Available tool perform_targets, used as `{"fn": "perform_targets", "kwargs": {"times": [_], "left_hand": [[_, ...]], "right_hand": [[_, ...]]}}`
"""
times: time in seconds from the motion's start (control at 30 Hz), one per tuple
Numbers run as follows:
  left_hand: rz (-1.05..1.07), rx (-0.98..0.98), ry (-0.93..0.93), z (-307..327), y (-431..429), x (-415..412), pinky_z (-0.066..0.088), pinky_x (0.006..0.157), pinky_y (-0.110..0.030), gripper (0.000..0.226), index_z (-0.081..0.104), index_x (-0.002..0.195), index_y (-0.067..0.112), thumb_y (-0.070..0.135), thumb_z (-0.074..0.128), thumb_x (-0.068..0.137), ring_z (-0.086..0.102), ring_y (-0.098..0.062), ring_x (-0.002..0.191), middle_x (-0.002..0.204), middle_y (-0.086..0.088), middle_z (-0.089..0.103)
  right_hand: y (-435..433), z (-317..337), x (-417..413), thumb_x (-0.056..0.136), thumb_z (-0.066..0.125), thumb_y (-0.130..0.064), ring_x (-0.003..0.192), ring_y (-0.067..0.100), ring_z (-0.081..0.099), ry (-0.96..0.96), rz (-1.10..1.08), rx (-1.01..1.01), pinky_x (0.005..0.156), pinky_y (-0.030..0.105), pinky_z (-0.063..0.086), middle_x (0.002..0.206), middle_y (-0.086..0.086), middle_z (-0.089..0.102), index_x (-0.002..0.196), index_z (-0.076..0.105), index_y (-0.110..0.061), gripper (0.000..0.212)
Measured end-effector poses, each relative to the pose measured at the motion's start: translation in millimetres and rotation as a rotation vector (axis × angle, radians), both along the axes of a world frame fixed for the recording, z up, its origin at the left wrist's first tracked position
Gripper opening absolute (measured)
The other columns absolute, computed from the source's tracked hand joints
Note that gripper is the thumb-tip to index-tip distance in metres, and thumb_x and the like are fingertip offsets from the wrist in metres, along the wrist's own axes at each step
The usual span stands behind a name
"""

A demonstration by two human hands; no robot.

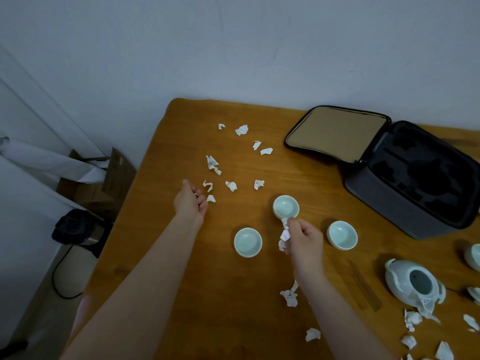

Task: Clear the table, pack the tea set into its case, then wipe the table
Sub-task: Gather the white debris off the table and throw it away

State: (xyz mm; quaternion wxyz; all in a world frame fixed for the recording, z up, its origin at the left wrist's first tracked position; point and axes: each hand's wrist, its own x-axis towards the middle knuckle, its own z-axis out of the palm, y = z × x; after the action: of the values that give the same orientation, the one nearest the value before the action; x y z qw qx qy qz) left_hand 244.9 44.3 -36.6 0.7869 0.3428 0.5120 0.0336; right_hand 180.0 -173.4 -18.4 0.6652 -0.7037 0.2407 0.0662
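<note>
Three pale green cups stand on the wooden table [161,255]: one at the middle [285,207], one nearer left [247,241], one at the right [341,234]. My right hand [304,240] grips crumpled paper scraps [284,235] just below the middle cup. My left hand [191,201] has curled fingers pinching a small scrap, beside loose scraps [211,198]. Several more scraps [241,130] lie scattered across the far table. The open grey case [405,178] with black foam cut-outs sits at the back right. A lidless teapot [415,284] stands at the right.
More paper scraps [289,297] lie near the front edge and below the teapot [413,318]. Another cup [474,257] is cut off at the right edge. A dark bin [75,227] and cardboard boxes [104,178] stand on the floor left of the table.
</note>
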Motion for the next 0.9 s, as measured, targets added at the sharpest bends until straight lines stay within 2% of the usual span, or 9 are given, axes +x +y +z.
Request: {"fn": "perform_targets", "kwargs": {"times": [0.17, 0.23, 0.3, 0.37, 0.47, 0.57, 0.67, 0.73, 0.9], "left_hand": [[-0.59, 1.268, -0.003, -27, 6, 8, 0.032, 0.057, -0.025, 0.039, 0.048, 0.073, 0.014, 0.04, 0.04, 0.101, 0.04, -0.012, 0.062, 0.066, 0.002, 0.042], [-0.798, 1.597, -0.02, -42, 12, 11, 0.037, 0.061, -0.025, 0.033, 0.05, 0.078, 0.015, 0.038, 0.042, 0.1, 0.045, -0.014, 0.069, 0.072, 0.002, 0.047], [-0.891, 1.788, -0.068, -56, 14, 13, 0.042, 0.069, -0.03, 0.026, 0.051, 0.081, 0.017, 0.037, 0.045, 0.097, 0.042, -0.015, 0.079, 0.079, 0.003, 0.047], [-0.915, 1.854, -0.096, -66, 14, 13, 0.043, 0.078, -0.033, 0.026, 0.052, 0.085, 0.019, 0.044, 0.046, 0.091, 0.039, -0.015, 0.088, 0.087, 0.002, 0.047], [-0.985, 1.932, -0.088, -80, 17, 13, 0.041, 0.101, -0.042, 0.051, 0.054, 0.11, 0.02, 0.063, 0.042, 0.086, 0.044, -0.024, 0.115, 0.117, -0.006, 0.049], [-1.074, 1.95, -0.074, -84, 19, 18, 0.017, 0.117, -0.047, 0.075, 0.038, 0.139, 0.028, 0.074, 0.046, 0.08, 0.017, -0.03, 0.145, 0.155, -0.011, 0.022], [-1.143, 1.905, -0.024, -83, 18, 32, 0.006, 0.118, -0.045, 0.093, 0.019, 0.15, 0.035, 0.085, 0.034, 0.074, 0.001, -0.028, 0.149, 0.162, -0.007, 0.002], [-1.194, 1.87, -0.019, -80, 18, 44, 0.004, 0.118, -0.045, 0.099, 0.01, 0.151, 0.037, 0.09, 0.028, 0.069, -0.002, -0.027, 0.149, 0.162, -0.007, -0.004], [-1.365, 1.789, -0.169, -74, 11, 68, -0.001, 0.118, -0.041, 0.104, 0.002, 0.151, 0.04, 0.09, 0.034, 0.065, -0.007, -0.024, 0.149, 0.162, -0.004, -0.006]], "right_hand": [[9, 5, 32, 0.094, 0.052, -0.013, 0.048, 0.014, 0.035, -0.042, 0.018, 0.016, 0.041, 0.022, 0.031, 0.057, 0.008, 0.038, 0.066, 0.053, -0.006, 0.029], [12, 5, 39, 0.095, 0.051, -0.013, 0.047, 0.013, 0.036, -0.062, 0.037, 0.012, 0.041, 0.022, 0.03, 0.055, 0.005, 0.04, 0.064, 0.052, -0.008, 0.032], [14, 3, 45, 0.096, 0.051, -0.014, 0.051, 0.019, 0.035, -0.087, 0.076, 0.001, 0.044, 0.026, 0.029, 0.059, 0.01, 0.04, 0.066, 0.053, -0.006, 0.031], [17, 1, 51, 0.096, 0.052, -0.015, 0.055, 0.022, 0.033, -0.094, 0.103, -0.008, 0.045, 0.028, 0.027, 0.062, 0.01, 0.039, 0.069, 0.054, -0.003, 0.03], [22, -3, 59, 0.095, 0.052, -0.013, 0.051, 0.016, 0.03, -0.11, 0.122, 0.009, 0.045, 0.028, 0.026, 0.061, 0.009, 0.033, 0.067, 0.051, 0.003, 0.032], [26, -7, 63, 0.095, 0.052, -0.013, 0.05, 0.013, 0.028, -0.111, 0.145, 0.006, 0.045, 0.027, 0.025, 0.061, 0.008, 0.032, 0.067, 0.045, 0.009, 0.036], [27, -11, 64, 0.096, 0.053, -0.014, 0.047, 0.01, 0.03, -0.093, 0.151, 0.004, 0.044, 0.025, 0.027, 0.055, 0.004, 0.033, 0.065, 0.049, 0.0, 0.034], [28, -12, 66, 0.096, 0.053, -0.014, 0.046, 0.008, 0.03, -0.087, 0.155, 0.011, 0.045, 0.025, 0.029, 0.051, -0.003, 0.034, 0.065, 0.052, -0.007, 0.032], [28, -11, 71, 0.096, 0.053, -0.015, 0.048, 0.008, 0.033, -0.085, 0.168, 0.023, 0.046, 0.026, 0.029, 0.052, -0.004, 0.037, 0.064, 0.053, -0.011, 0.032]]}}
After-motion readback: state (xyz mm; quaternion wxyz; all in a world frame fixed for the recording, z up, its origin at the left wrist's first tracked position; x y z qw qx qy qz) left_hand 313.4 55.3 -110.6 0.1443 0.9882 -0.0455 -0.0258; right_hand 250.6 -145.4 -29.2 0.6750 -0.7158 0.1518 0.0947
